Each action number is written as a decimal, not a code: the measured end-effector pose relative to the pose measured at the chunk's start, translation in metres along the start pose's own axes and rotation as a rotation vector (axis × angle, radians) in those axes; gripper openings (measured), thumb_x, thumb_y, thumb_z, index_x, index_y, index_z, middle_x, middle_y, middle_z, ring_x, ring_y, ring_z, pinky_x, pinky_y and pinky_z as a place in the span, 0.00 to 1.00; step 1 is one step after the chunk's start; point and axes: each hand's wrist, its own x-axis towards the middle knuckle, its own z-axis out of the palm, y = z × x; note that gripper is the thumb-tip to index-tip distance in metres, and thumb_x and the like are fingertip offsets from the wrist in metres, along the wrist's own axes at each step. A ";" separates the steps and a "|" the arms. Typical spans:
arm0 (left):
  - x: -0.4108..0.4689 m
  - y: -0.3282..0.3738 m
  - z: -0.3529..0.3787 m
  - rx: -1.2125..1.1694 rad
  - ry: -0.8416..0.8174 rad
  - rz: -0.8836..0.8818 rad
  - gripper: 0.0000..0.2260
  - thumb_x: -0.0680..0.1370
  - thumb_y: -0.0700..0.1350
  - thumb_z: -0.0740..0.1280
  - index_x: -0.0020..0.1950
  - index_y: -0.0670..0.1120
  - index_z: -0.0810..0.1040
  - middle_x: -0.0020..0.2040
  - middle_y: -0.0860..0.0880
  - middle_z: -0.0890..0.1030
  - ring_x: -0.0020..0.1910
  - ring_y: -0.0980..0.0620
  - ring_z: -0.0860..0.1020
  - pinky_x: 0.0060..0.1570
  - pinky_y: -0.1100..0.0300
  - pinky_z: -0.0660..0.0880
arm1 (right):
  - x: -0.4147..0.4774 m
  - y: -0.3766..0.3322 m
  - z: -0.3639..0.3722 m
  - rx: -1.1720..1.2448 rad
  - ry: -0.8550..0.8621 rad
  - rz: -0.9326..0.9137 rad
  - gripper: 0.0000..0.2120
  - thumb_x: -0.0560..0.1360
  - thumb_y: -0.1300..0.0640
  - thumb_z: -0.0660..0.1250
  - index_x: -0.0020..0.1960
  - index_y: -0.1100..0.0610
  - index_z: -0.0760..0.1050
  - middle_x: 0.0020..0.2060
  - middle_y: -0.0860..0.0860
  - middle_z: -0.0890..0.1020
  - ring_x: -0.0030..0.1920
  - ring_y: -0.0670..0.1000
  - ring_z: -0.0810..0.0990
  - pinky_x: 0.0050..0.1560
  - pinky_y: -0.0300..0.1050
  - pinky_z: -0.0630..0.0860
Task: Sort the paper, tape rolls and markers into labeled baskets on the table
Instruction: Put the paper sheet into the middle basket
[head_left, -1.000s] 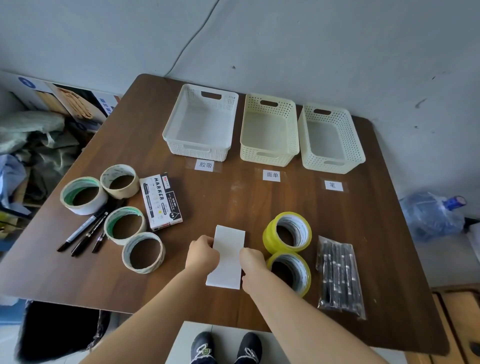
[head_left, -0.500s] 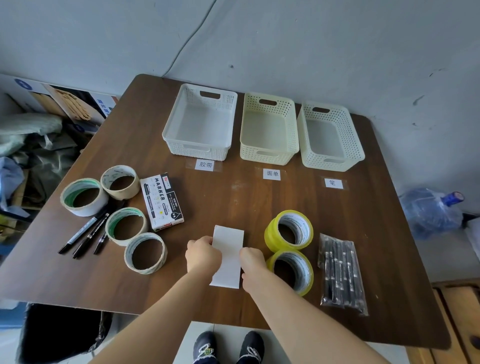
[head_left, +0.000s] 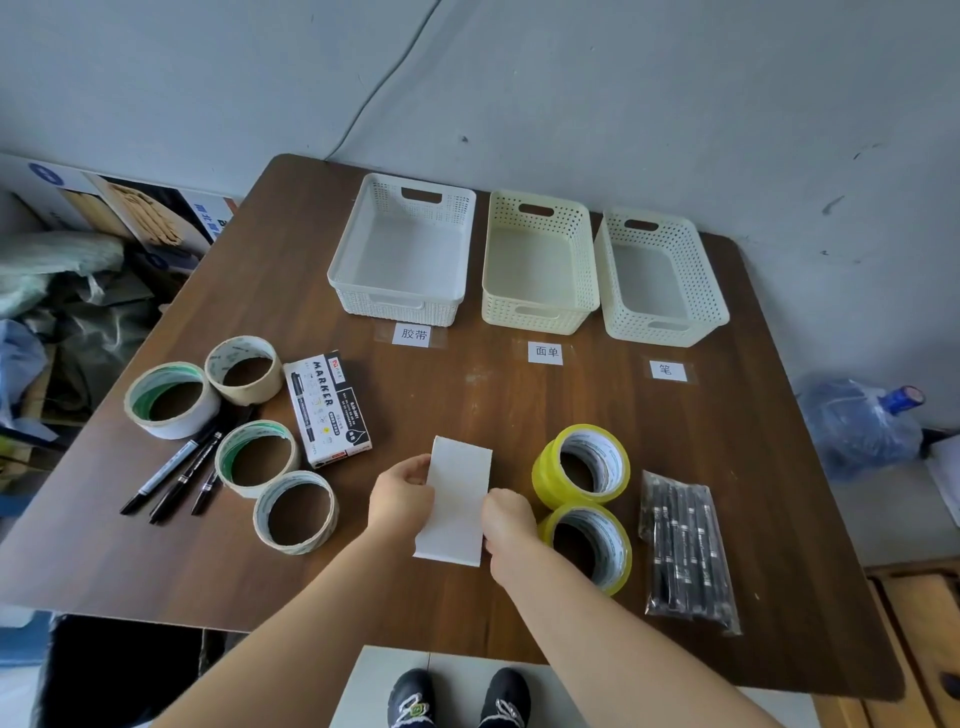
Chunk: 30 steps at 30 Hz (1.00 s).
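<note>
Little has moved in the past second. The left hand (head_left: 400, 499) and right hand (head_left: 509, 519) keep pinching the long edges of the white paper (head_left: 457, 493), low over the near middle of the table (head_left: 493, 395). Sorting has by all signs not begun, as the three baskets (head_left: 400, 306) hold nothing. From left: four pale tape rolls (head_left: 171, 397), three loose markers (head_left: 176, 475), one marker box (head_left: 327, 408), the paper, two yellow tape rolls (head_left: 582, 465), one bag of markers (head_left: 685, 551).
</note>
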 end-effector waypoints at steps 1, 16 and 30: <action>0.002 0.002 -0.001 -0.071 -0.003 -0.013 0.20 0.71 0.37 0.62 0.61 0.49 0.79 0.44 0.50 0.81 0.44 0.46 0.80 0.45 0.48 0.81 | -0.002 -0.001 0.002 -0.020 0.007 -0.052 0.14 0.80 0.59 0.55 0.62 0.58 0.73 0.57 0.56 0.79 0.52 0.55 0.77 0.52 0.48 0.78; -0.011 0.087 -0.008 -0.027 0.071 0.299 0.19 0.80 0.39 0.58 0.70 0.49 0.73 0.60 0.50 0.79 0.51 0.54 0.74 0.50 0.62 0.69 | -0.023 -0.077 -0.027 0.155 0.130 -0.418 0.16 0.75 0.66 0.65 0.61 0.58 0.80 0.57 0.51 0.83 0.57 0.53 0.80 0.53 0.44 0.76; 0.009 0.172 0.034 -0.013 0.120 0.307 0.20 0.79 0.36 0.58 0.70 0.48 0.73 0.44 0.51 0.78 0.44 0.52 0.75 0.44 0.61 0.72 | 0.003 -0.157 -0.089 0.224 0.032 -0.500 0.15 0.75 0.67 0.66 0.60 0.59 0.80 0.55 0.52 0.82 0.51 0.51 0.78 0.34 0.32 0.70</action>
